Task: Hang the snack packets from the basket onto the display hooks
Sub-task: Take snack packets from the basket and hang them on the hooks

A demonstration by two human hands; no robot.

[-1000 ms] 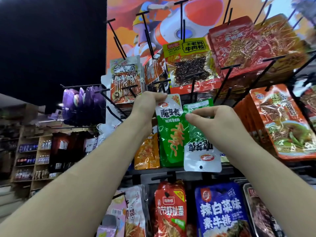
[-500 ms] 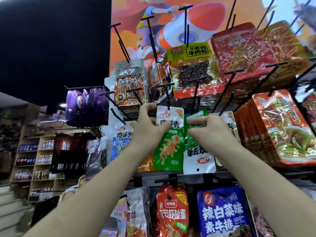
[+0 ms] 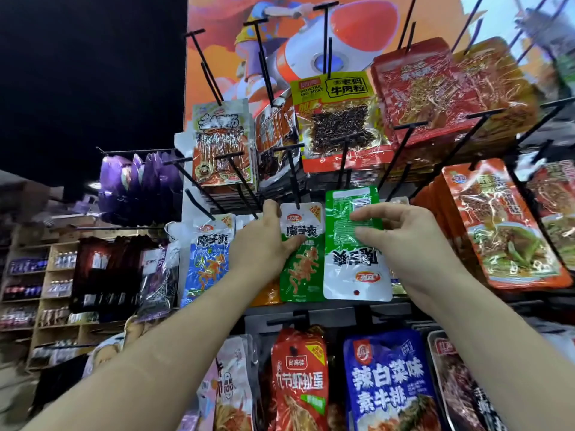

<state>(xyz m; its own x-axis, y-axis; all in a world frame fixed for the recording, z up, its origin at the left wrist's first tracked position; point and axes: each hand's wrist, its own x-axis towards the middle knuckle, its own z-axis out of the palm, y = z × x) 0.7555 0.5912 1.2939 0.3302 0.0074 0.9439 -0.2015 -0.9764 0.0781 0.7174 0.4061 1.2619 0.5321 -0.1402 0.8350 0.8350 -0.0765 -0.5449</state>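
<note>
A green and white snack packet [image 3: 301,253] hangs upright on a black display hook [image 3: 292,172], and my left hand [image 3: 264,244] grips its left edge with the thumb across its front. Beside it on the right, a second green and white packet [image 3: 354,262] is upside down, its punch hole at the bottom. My right hand [image 3: 401,241] pinches this packet near its green top edge between thumb and fingers. The basket is out of view.
The rack holds many hanging packets: a blue and white one [image 3: 208,259] at left, red and orange ones [image 3: 494,225] at right, red [image 3: 300,381] and blue [image 3: 389,384] below. Several bare black hooks [image 3: 407,144] stick out toward me. Store shelves [image 3: 40,290] stand far left.
Both hands have dropped slightly against the rack as the view tilted up. The upside-down packet has risen a little between my right fingers. The left hand stays on the hanging packet.
</note>
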